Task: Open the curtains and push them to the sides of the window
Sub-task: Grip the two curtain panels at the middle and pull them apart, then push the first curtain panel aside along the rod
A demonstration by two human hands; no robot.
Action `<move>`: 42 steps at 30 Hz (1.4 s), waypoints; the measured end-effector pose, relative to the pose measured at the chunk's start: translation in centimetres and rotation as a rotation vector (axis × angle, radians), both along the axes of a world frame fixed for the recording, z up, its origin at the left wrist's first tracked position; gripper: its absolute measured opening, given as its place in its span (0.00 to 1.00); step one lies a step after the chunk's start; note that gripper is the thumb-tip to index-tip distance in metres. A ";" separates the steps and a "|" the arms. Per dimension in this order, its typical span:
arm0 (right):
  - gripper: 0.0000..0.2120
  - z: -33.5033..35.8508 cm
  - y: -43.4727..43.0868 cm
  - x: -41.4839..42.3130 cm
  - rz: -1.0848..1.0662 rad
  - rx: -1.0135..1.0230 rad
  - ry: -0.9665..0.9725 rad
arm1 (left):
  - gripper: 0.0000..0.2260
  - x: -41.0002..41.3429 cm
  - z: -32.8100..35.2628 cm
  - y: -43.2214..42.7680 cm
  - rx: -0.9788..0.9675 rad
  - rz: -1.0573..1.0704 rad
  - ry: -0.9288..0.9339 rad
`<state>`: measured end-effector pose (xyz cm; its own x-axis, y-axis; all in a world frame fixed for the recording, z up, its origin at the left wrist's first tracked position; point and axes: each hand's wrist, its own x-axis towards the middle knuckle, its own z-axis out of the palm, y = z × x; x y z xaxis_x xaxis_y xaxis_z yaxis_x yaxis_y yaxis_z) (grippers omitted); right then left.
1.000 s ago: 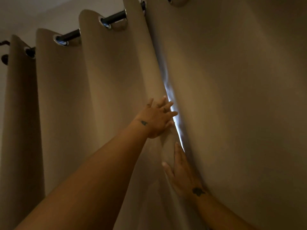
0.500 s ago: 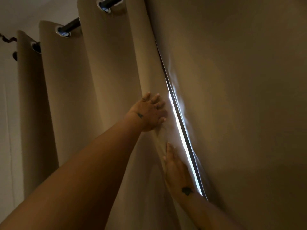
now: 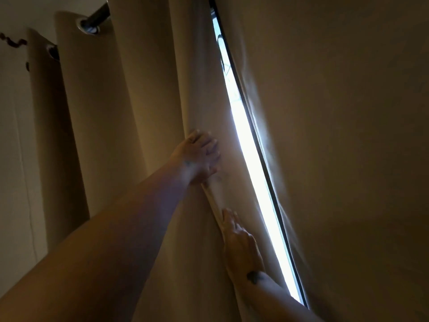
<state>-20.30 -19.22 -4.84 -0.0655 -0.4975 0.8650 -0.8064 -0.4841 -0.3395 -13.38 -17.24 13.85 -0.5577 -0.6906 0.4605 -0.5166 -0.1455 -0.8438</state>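
Observation:
Two beige eyelet curtains hang from a dark rod (image 3: 98,17). The left curtain (image 3: 144,108) falls in deep folds; the right curtain (image 3: 336,135) fills the right half of the view. Between them a narrow bright strip of window (image 3: 246,145) shows, with a dark frame bar along its right side. My left hand (image 3: 199,156) is curled over the inner edge fold of the left curtain. Below it my right hand (image 3: 239,242) lies flat along the same edge, fingers pointing up, just left of the bright gap.
A pale wall (image 3: 14,159) shows left of the curtain's outer fold. A dark curled rod end or bracket (image 3: 14,43) sits on the wall at the upper left. The room is dim apart from the gap.
The left curtain's edge has moved left with both hands on it, and the bright gap has grown wider and longer. The view has shifted right.

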 end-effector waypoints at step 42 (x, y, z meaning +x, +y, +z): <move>0.23 0.3 -14.7 38.0 0.469 0.059 -0.113 | 0.27 39.1 -0.1 -15.3 -0.080 0.325 0.141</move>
<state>17.67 -33.89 -4.53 0.0861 -0.5435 0.8350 -0.4624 -0.7642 -0.4498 25.69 -32.50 13.78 -0.2419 -0.7801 0.5770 -0.5432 -0.3839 -0.7467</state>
